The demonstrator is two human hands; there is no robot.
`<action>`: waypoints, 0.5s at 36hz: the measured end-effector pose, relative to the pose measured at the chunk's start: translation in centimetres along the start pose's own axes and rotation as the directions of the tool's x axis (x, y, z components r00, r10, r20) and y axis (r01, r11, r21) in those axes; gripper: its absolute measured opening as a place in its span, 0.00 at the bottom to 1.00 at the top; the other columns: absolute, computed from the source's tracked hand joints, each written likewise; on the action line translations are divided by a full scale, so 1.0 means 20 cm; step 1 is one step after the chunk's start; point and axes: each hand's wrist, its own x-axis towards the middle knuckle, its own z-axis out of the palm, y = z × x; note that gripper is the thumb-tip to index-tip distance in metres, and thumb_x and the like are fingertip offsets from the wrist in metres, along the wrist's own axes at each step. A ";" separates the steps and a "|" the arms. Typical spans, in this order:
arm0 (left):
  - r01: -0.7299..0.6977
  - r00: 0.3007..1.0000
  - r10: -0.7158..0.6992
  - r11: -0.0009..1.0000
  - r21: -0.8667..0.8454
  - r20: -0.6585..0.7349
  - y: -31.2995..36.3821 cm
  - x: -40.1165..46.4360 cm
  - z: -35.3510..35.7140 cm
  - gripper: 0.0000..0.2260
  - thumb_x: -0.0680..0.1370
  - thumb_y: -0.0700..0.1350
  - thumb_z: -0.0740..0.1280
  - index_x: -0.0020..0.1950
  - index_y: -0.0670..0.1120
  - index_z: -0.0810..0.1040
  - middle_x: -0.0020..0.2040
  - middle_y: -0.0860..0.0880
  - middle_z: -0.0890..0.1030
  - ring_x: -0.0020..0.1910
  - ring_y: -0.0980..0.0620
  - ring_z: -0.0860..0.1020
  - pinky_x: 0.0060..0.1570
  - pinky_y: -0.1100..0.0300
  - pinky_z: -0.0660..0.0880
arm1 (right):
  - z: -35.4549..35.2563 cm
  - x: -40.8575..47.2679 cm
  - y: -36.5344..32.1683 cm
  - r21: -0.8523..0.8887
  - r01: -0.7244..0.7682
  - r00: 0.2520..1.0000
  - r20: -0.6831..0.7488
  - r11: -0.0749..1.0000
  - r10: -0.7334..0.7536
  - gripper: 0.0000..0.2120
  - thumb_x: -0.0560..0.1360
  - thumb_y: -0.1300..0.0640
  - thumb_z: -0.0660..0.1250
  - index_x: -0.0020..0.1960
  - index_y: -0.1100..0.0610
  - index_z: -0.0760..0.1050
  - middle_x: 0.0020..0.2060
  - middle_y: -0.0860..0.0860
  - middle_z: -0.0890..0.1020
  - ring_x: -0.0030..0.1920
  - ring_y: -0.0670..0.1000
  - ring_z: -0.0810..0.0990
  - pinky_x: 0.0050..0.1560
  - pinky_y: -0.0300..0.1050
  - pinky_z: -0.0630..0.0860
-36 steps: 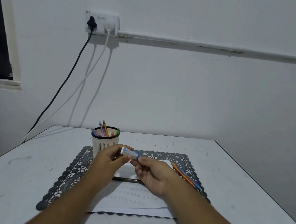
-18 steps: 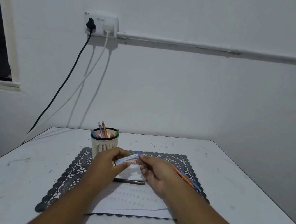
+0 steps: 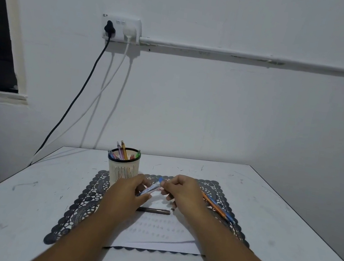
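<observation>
Lying under everything, the white tabletop [image 3: 276, 210] is carrying a dark lace placemat [image 3: 87, 200], and a printed paper sheet [image 3: 152, 237] is resting on this placemat. The left grip [image 3: 128, 192] and the right grip [image 3: 182, 192] are meeting above the sheet. A white ribbed pen holder [image 3: 122, 171] is standing upright at the placemat's far left corner. Orange and blue pens [image 3: 217, 208] are lying beside the right wrist, and a black pen [image 3: 154, 210] is lying on the sheet. Both grips are pinching one small white and blue eraser [image 3: 151, 188] with curled fingers, holding it tilted in the air.
</observation>
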 end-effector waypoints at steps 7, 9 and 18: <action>0.026 1.000 -0.026 0.999 -0.027 -0.001 -0.01 0.00 0.01 0.10 0.75 0.47 0.77 0.50 0.59 0.80 0.40 0.59 0.82 0.41 0.59 0.80 0.44 0.53 0.80 | -0.01 0.02 0.00 -0.026 0.073 0.997 -0.008 0.997 -0.073 0.11 0.75 0.55 0.78 0.41 0.61 0.81 0.37 0.56 0.87 0.33 0.50 0.78 0.32 0.49 0.75; 0.028 1.000 -0.028 0.999 -0.032 -0.001 -0.01 0.00 0.01 0.10 0.75 0.47 0.77 0.51 0.59 0.81 0.40 0.59 0.82 0.41 0.60 0.80 0.45 0.53 0.80 | -0.02 0.02 0.00 -0.043 0.089 0.996 0.006 0.995 -0.089 0.09 0.75 0.55 0.77 0.42 0.61 0.82 0.37 0.55 0.87 0.34 0.50 0.79 0.33 0.51 0.76; 0.036 0.999 -0.036 0.997 -0.064 -0.004 -0.01 0.00 0.01 0.10 0.75 0.46 0.77 0.53 0.58 0.82 0.42 0.58 0.83 0.43 0.60 0.80 0.46 0.54 0.81 | -0.03 0.02 0.00 -0.031 0.097 0.995 0.002 0.995 -0.097 0.03 0.76 0.60 0.75 0.45 0.59 0.85 0.40 0.58 0.87 0.35 0.50 0.81 0.35 0.51 0.79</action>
